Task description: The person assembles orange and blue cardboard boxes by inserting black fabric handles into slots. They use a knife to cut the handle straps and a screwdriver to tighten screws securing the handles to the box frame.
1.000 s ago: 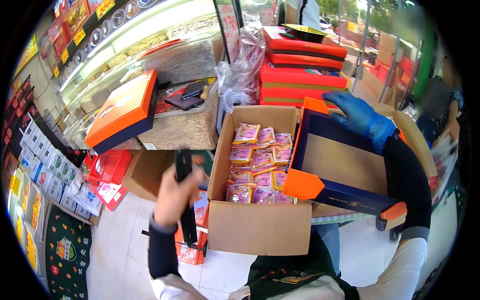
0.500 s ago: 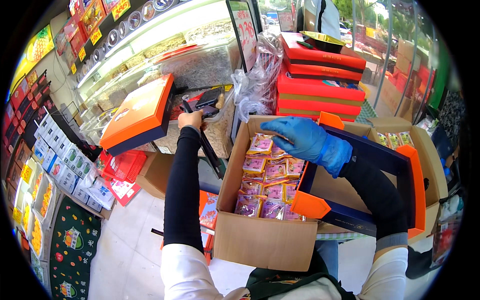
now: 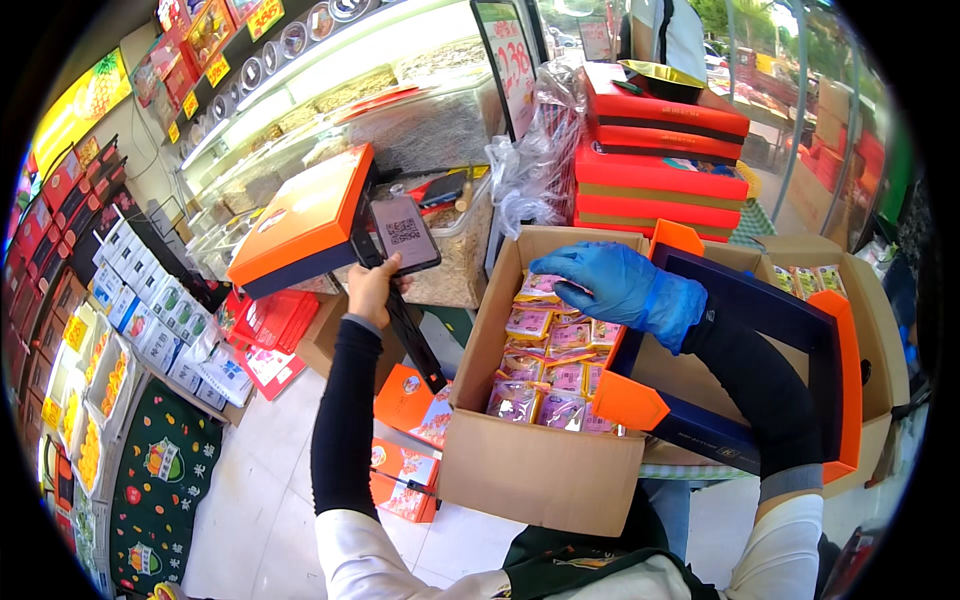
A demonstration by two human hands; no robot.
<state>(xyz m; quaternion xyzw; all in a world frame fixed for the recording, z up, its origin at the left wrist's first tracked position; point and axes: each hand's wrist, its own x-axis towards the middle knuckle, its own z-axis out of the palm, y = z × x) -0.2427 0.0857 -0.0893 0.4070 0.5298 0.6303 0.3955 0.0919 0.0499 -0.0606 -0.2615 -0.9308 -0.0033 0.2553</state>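
Note:
My left hand [image 3: 372,289] is raised and grips a black phone [image 3: 403,233] on a dark strap, its screen facing me, beside an orange and navy box lid [image 3: 300,222]. My right hand [image 3: 620,285], in a blue glove, hovers open over a cardboard box [image 3: 540,470] filled with several small pink and yellow snack packets [image 3: 555,355]. The fingers reach toward the packets at the box's far end. An open navy gift box with orange flaps [image 3: 745,365] lies under my right forearm, resting across the carton's right side.
Red and orange gift boxes [image 3: 660,160] are stacked behind the carton, next to crumpled clear plastic bags [image 3: 530,165]. A glass display counter [image 3: 330,110] runs along the left. Shelves of small boxes [image 3: 120,300] and orange packs [image 3: 405,440] sit low on the tiled floor.
My left hand has lifted the phone from down near the floor up toward the counter, screen now facing me. My gloved right hand has swung left from the navy box to above the packets.

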